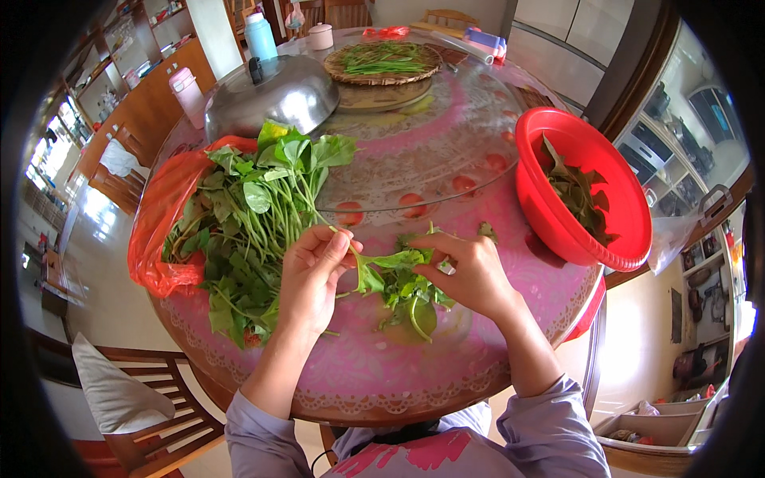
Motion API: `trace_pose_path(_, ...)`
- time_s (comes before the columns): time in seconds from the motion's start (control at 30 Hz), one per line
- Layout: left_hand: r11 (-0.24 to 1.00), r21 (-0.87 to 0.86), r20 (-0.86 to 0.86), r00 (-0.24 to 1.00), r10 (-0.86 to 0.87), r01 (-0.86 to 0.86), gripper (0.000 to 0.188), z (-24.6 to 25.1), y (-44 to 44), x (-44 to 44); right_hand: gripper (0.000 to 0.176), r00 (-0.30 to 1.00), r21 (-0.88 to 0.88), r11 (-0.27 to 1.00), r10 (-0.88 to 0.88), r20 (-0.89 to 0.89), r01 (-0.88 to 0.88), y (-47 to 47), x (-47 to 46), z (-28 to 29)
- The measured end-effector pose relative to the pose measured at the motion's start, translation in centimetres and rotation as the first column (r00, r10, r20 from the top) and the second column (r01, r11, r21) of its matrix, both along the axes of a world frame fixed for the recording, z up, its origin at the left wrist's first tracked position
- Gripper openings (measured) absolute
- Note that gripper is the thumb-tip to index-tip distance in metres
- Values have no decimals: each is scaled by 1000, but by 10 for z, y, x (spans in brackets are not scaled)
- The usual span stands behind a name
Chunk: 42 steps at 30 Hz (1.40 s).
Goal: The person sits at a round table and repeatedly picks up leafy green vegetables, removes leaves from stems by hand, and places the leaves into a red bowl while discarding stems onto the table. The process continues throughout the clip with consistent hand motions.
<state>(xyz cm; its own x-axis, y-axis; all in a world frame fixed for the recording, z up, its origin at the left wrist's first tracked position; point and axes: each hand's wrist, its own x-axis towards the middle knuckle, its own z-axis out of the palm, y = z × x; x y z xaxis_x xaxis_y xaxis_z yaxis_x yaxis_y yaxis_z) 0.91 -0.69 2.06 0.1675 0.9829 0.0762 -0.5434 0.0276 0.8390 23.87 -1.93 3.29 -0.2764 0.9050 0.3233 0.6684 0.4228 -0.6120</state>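
Note:
My left hand (314, 272) pinches a green stem with a leaf (382, 263) between thumb and fingers, above the near part of the table. The leaf stretches across to my right hand (472, 269), whose thumb and forefinger are around its far end. Whether those fingers grip it, I cannot tell. Beneath my right hand lies a small heap of picked greens (412, 299). Beside my left hand, a large bunch of leafy stems (257, 203) spills from a red plastic bag (161, 221). To the right, a tilted red plastic basin (621, 197) holds loose green leaves (577, 200).
A glass turntable (418, 155) covers the table's middle. Farther back are a domed metal lid (275, 98), a woven tray (340, 71) with green stalks, a blue bottle (260, 37) and a pink flask (187, 95). A wooden chair (161, 412) with a cushion stands at the left.

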Motion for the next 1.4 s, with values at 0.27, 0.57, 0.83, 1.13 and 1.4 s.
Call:
trace_pose_path(0.27, 995, -64, -52, 996, -73, 70, 8, 0, -1, 4, 35, 887, -116, 975, 117, -446, -187, -6, -8, 5)
trace_pose_path(0.57, 980, 161, -459, 888, -27, 114, 22, 0, -4, 13, 20, 942, 192, 981, 26, -335, 41, -9, -6, 7)
trace_pose_path(0.83, 808, 586, -752, 412, 514, 61, 24, 11, 2, -8, 19, 642, 610, 380, -709, -290, 695, -9, 104, 70)
trace_pose_path(1.13, 783, 617, -780, -66, 622, 83, 25, 7, 18, -45, 15, 833, 460, 694, -478, -280, 553, 4, 70, 63)
trace_pose_path(1.4, 767, 641, -762, 142, 632, 26, 23, 0, 24, -40, 13, 988, 464, 884, 15, -155, 59, 11, -16, 28)
